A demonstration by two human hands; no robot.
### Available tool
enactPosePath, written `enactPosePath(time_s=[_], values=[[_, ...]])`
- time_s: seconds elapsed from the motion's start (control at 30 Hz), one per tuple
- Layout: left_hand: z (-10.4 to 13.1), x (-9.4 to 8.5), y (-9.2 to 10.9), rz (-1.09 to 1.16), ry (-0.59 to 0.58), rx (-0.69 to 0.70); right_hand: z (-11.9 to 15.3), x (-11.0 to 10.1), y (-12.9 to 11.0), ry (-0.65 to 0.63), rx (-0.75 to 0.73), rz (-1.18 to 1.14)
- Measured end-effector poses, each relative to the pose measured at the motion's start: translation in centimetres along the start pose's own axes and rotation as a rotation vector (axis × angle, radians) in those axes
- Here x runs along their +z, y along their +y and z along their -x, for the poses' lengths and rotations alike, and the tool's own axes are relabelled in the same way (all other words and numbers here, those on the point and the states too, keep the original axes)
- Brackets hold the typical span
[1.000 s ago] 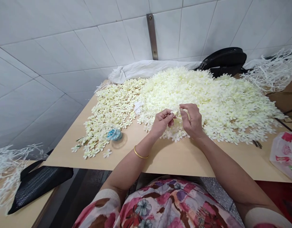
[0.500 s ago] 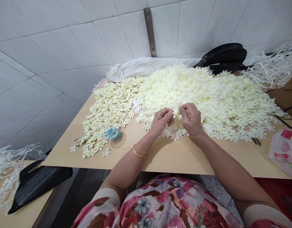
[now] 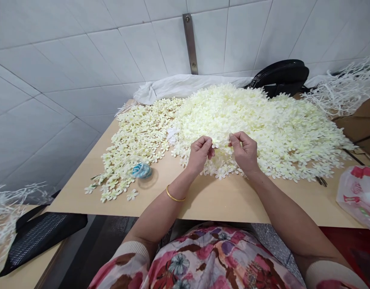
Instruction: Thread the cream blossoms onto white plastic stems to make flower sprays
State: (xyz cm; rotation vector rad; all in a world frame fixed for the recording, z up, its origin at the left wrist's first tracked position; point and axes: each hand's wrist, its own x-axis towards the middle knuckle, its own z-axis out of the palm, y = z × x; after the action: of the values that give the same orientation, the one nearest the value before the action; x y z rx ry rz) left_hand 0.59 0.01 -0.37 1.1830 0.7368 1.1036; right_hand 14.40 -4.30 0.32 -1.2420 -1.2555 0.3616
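Hands: through the head view I read the left hand (image 3: 200,152) and the right hand (image 3: 245,153) as apart, with a visible gap between their fingertips; half a second ago the fingertips nearly meet
Left hand: thumb and forefinger pinch together, with a white flower (image 3: 215,143) at their tips
Right hand: thumb and forefinger tips press together; I cannot tell whether anything thin lies between them
Flower: located at the left fingertips, in front of the flower heap (image 3: 227,110)
Change: the right fingers have drawn away from the flower, widening the gap
Meaning for the work: I judge that the left hand now keeps the flower alone; any strand across the gap is too fine for me to confirm
Loose flowers: a thinner spread (image 3: 137,130) lies left of the heap, with no change that I can detect
Blue ball: the blue-and-white ball (image 3: 142,170) rests beside the loose flowers, well apart from both hands
Near table edge: the table (image 3: 233,200) shows a strip between heap and edge; the forearms (image 3: 161,206) cross above it
Rear limit: a white cloth (image 3: 188,84) and a black bag (image 3: 283,74) stand behind the heap, against the tiled wall (image 3: 161,44)
Right limit: a plastic bag (image 3: 358,196) sits near the corner
Room for moving: I judge lifting easiest, and sideways travel low down likely to brush the flowers
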Motion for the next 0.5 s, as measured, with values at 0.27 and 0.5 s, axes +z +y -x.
enactPosePath(time_s=[0.27, 0.5], values=[[-0.44, -0.11, 0.37, 0.083, 0.112, -0.037, 0.01, 0.05, 0.31, -0.077, 0.026, -0.17], [-0.66, -0.23, 0.32, 0.143, 0.118, -0.05, 0.32, -0.05, -0.39, -0.177, -0.09, -0.026]])
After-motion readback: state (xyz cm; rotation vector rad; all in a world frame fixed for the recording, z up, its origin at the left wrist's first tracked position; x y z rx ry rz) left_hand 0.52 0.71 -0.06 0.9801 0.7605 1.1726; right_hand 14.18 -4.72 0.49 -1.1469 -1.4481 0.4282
